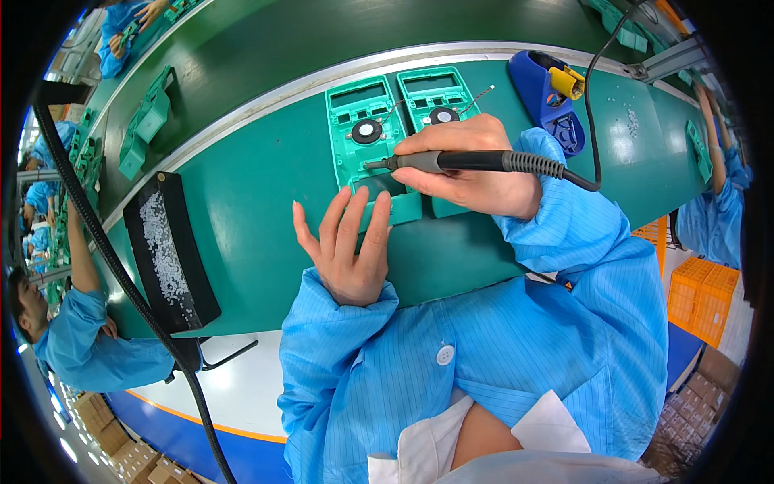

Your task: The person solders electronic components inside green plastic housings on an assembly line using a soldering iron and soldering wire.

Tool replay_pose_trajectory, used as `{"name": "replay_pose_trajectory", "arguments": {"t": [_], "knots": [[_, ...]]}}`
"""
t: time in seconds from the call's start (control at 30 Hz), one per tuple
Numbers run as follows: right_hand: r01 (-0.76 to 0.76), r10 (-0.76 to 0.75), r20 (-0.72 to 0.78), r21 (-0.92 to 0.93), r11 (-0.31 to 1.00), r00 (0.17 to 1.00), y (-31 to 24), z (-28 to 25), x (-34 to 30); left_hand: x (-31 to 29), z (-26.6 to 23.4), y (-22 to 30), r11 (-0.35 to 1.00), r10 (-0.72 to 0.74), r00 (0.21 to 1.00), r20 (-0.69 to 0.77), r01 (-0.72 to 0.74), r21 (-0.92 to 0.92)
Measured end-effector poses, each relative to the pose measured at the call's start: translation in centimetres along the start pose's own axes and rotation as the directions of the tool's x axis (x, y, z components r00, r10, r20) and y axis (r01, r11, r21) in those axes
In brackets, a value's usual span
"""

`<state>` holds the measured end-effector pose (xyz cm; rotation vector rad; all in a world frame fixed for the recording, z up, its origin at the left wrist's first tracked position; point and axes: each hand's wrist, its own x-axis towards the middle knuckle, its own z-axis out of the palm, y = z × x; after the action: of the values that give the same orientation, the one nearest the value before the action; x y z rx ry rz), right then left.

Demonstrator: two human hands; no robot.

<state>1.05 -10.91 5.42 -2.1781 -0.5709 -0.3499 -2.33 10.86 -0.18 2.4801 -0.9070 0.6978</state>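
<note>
My right hand (496, 181) is closed around the dark grip of a soldering iron (476, 160). The iron's tip points left, over the middle of a green plastic housing (343, 157). A round black speaker (367, 131) with a white centre sits in that housing, just above the tip, with thin wires running from it. My left hand (348, 250) has its fingers spread, the fingertips resting on the housing's near end. Close on the right lies a second green housing (419, 83) with a similar speaker (442, 116), partly hidden by my right hand.
A blue soldering iron stand (528, 81) with a yellow holder stands at the far right. Left lies a black tray (201, 282) of small clear pieces. More green housings (151, 117) lie on the dark green belt (266, 60). Co-workers in blue sit at both sides.
</note>
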Motion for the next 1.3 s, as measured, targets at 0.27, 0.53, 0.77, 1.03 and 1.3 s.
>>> {"name": "replay_pose_trajectory", "arguments": {"t": [0.27, 0.53, 0.77, 1.03, 1.3], "knots": [[-0.002, 0.002, 0.009, 0.007, 1.0, 1.0, 0.1, 0.0, -0.1, 0.0, -0.1, 0.1, 1.0, -0.006, 1.0, 0.009, 0.006, -0.002], [-0.007, 0.007, 0.002, 0.011, 1.0, 1.0, 0.1, -0.1, -0.1, 0.1, 0.0, 0.1, 1.0, -0.005, 1.0, 0.003, 0.005, -0.006], [-0.161, 0.176, -0.057, 0.202, 0.966, 0.983, -0.9, -1.6, -0.1, 0.0, -0.1, 0.0, 1.0, -0.006, 1.0, 0.017, 0.006, -0.003], [-0.131, 0.17, -0.246, 0.166, 0.977, 0.954, -0.4, -4.6, -2.5, 0.5, -0.6, 0.2, 0.999, 0.002, 0.999, 0.037, 0.0, -0.049], [-0.119, 0.235, -0.451, 0.271, 0.955, 0.861, 1.6, -6.7, -5.6, 4.8, -1.9, 2.9, 0.999, 0.047, 0.985, 0.168, -0.044, -0.021]]}}
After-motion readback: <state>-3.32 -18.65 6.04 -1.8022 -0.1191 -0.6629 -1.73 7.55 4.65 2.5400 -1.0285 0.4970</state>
